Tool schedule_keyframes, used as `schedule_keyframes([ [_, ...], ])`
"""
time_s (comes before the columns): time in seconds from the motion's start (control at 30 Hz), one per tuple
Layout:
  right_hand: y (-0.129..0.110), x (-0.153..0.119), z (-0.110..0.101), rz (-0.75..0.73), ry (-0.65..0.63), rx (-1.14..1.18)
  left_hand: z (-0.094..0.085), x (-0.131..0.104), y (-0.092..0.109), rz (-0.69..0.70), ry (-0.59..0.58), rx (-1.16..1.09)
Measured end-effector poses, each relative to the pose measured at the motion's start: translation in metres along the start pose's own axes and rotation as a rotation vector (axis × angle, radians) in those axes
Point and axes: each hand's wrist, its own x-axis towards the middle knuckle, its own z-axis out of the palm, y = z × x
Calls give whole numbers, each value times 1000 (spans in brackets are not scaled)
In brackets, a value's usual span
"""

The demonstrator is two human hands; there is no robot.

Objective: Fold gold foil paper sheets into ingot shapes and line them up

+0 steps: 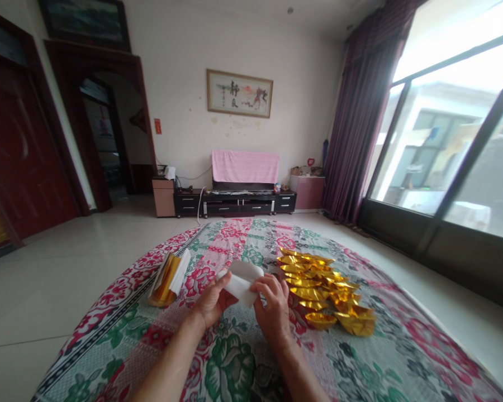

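A white sheet of paper (242, 283), curled over into a loose roll, is held between my two hands above the cloth. My left hand (215, 298) grips its left end with the thumb on top. On the right end, the closed fingers of my right hand (272, 301) pinch the paper. To the right stand several folded gold foil paper ingots (314, 293), set out in rows. A stack of white and gold paper sheets (170, 276), bent into a curve, lies to the left of my left hand.
A flowered cloth (230, 363) covers the round surface in front of me. Beyond it, a low black TV cabinet (238, 206) stands at the wall, with a pink cloth (245, 166) above it. Tall windows and a purple curtain (352, 123) are on the right.
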Motion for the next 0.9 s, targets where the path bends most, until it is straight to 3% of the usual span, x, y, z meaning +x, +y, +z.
schedule_keyframes([
  [0.2,-2,-5,3,-94,-66,-20,-8,6,-4,87,152,36],
  [0.33,-9,-5,0,-97,-102,6,-11,7,-3,132,167,112],
  [0.47,-13,-4,-3,-41,-52,61,-7,4,0,158,161,203],
  [0.6,-7,-6,1,131,37,130,-3,0,1,206,146,350],
  [0.73,-1,-11,8,237,-81,193,1,-2,2,238,187,480],
  [0.9,1,-11,14,244,-152,247,6,-4,3,219,165,529],
])
